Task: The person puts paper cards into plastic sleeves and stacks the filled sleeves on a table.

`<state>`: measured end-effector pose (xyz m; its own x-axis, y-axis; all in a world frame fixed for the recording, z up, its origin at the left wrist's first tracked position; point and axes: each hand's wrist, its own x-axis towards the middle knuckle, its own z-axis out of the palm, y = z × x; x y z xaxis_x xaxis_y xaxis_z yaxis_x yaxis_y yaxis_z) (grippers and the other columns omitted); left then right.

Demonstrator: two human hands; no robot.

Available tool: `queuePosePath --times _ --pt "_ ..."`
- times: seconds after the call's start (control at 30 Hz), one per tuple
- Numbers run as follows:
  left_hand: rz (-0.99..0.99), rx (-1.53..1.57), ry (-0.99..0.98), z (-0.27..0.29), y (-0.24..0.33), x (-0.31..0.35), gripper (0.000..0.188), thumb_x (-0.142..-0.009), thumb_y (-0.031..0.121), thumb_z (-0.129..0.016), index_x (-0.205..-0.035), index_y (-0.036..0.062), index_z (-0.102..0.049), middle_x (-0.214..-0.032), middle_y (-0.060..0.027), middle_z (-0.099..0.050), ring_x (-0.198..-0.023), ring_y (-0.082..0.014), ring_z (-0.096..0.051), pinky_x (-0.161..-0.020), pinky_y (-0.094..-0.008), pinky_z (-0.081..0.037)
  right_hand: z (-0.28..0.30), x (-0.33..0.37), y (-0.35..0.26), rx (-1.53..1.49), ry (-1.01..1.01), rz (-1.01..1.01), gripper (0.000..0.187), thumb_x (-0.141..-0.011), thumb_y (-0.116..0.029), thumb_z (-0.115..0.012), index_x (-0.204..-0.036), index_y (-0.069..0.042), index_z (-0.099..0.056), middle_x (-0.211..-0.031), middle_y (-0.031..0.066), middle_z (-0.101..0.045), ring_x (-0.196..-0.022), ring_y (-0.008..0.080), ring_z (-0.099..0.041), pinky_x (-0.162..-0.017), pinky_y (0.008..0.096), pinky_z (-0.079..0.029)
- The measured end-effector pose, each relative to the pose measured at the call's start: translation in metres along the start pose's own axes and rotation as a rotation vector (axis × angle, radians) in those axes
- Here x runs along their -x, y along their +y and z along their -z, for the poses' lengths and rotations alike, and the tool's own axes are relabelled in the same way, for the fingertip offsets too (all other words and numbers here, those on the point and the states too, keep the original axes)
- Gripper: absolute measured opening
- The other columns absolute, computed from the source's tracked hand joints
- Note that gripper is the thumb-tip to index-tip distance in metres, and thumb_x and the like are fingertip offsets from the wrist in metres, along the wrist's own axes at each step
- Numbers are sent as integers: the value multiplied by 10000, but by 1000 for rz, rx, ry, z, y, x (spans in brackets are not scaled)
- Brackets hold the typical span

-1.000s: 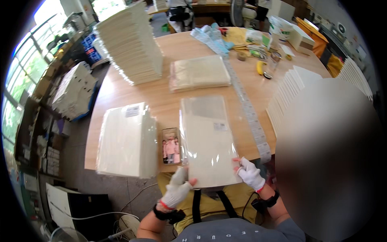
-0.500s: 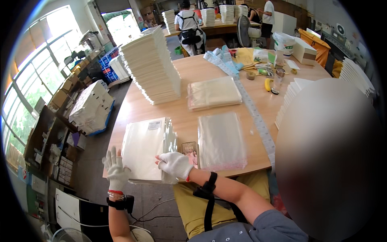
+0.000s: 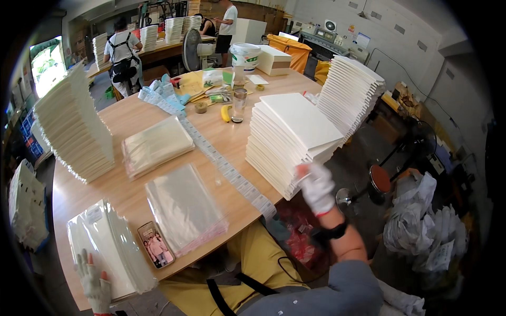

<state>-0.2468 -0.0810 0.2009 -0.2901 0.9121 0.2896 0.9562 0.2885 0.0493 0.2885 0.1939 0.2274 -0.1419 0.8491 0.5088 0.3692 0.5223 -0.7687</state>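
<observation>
My left hand (image 3: 94, 284), in a white glove with some bare fingertips, lies with fingers stretched at the near left edge of a stack of white sheets in clear plastic sleeves (image 3: 108, 237). My right hand (image 3: 317, 188), gloved too, is at the near corner of a tall pile of white sheets or boards (image 3: 303, 121). Motion smears its fingers, so I cannot tell whether they grip a sheet. Between the hands lie a phone (image 3: 156, 245) with a lit picture and a pile of empty clear plastic sleeves (image 3: 182, 208).
Another sleeve pile (image 3: 158, 145), a tall white stack (image 3: 74, 126) and a strip of labels (image 3: 226, 168) are on the table. Farther back stand a banana (image 3: 226, 113), a glass (image 3: 239, 105) and a white bucket (image 3: 245, 55). A red-topped stool (image 3: 379, 179) is at right. Other people work behind.
The view has turned right. My right hand has left the sleeved stack and moved across to the tall white pile. My left hand stays by the sleeved stack.
</observation>
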Motion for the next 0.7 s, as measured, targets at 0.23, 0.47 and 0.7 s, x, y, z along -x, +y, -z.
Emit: queuePosePath --times 0.23,0.47,0.7 --pt "-155 252 440 29 84 0 345 -816 72 -561 -1157 19 -560 -1126 -152 -590 -1050 -345 -561 -890 -431 -456 82 -88 -2 780 -289 313 424 -745 -81 -647 -1151 7 -562 -1082 189 -565 -1018 334 -535 -843 362 -467" --pt "-567 450 141 -6 160 -1 374 -721 54 -612 -1094 65 -582 -1094 -123 -611 -1039 -333 -578 -922 -402 -458 103 -111 24 920 -234 726 190 -748 -71 -633 -934 -35 -613 -790 103 -636 -713 270 -627 -629 334 -517" --pt "-214 673 -207 -115 226 -45 234 -747 122 -625 -974 79 -595 -958 -129 -629 -870 -334 -601 -692 -401 -499 107 -19 -27 857 -264 587 222 -719 -95 -704 -906 -34 -600 -861 107 -631 -738 286 -635 -589 346 -519"
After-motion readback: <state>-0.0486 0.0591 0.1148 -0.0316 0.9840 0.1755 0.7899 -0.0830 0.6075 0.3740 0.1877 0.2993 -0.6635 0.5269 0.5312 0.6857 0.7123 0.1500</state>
